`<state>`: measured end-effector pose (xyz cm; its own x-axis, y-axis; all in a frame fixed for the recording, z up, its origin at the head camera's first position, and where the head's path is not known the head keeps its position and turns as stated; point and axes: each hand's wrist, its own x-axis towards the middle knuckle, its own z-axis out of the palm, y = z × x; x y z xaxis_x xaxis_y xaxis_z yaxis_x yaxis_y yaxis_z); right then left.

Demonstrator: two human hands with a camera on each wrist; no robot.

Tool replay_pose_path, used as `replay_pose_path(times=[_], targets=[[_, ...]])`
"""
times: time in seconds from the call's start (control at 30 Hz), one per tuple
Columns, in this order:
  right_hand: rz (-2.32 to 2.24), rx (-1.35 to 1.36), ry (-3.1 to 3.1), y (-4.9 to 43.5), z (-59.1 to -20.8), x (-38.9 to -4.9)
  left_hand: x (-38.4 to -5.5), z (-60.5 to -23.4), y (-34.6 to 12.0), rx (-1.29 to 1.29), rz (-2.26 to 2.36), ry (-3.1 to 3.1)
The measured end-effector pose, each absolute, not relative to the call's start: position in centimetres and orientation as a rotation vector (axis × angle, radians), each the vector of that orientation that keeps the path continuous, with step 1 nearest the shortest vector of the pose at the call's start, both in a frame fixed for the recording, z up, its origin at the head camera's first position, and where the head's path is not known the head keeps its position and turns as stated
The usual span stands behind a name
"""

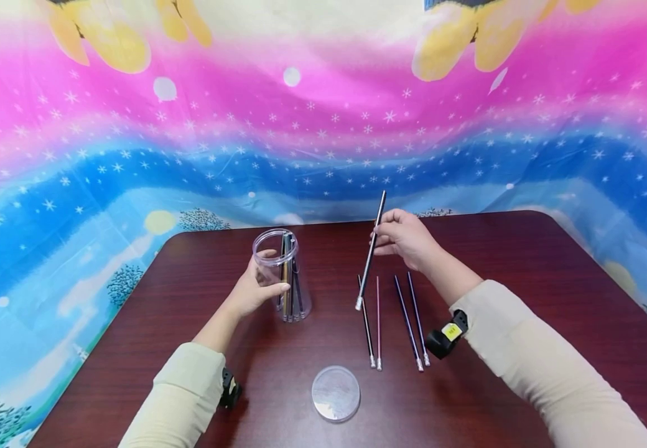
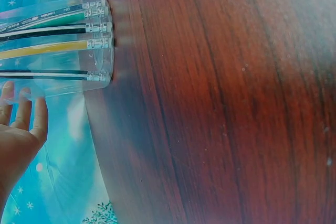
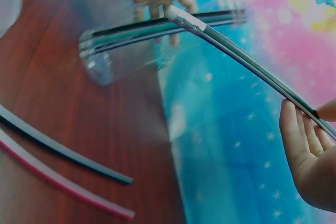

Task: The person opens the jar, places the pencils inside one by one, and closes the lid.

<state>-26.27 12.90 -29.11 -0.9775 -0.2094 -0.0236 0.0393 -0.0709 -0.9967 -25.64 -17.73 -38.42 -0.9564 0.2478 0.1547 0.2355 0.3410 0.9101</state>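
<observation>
A clear plastic jar (image 1: 272, 263) is held upright on the table (image 1: 279, 354) by the left hand (image 1: 249, 291), whose thumb and fingers are curled round its wall. Several pencils (image 2: 47, 51) are contained in the jar, their silver ferrules set at its base; a golden-yellow one and dark striped ones can be made out. To the right of the jar, a dark pencil with a silvery stripe (image 1: 369, 261) is pinched between the thumb and fingers of the right hand (image 1: 409, 239). It is held tilted above the table, its eraser end pointed down. Below and to the right, four more are laid out in two pairs: a black pencil (image 1: 367, 330) beside a pink pencil (image 1: 378, 323), and two dark blue-purple pencils (image 1: 409, 323). A round clear lid (image 1: 335, 393) is placed flat nearer the person. The background is covered by a snowflake-printed cloth (image 1: 323, 143).
</observation>
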Motion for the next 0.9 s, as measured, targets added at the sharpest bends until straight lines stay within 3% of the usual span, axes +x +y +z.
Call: replay_pose_path(times=[0.53,0.9], targets=[[-2.421,-0.18,1.913,8.0,-24.1,-27.6,-25.6,-38.4,-17.8,0.516,1.781,2.507],[-2.639,-0.175,1.821,4.9,-23.3,-28.5,-25.6,-38.3,-17.7,0.477,1.729,2.558]])
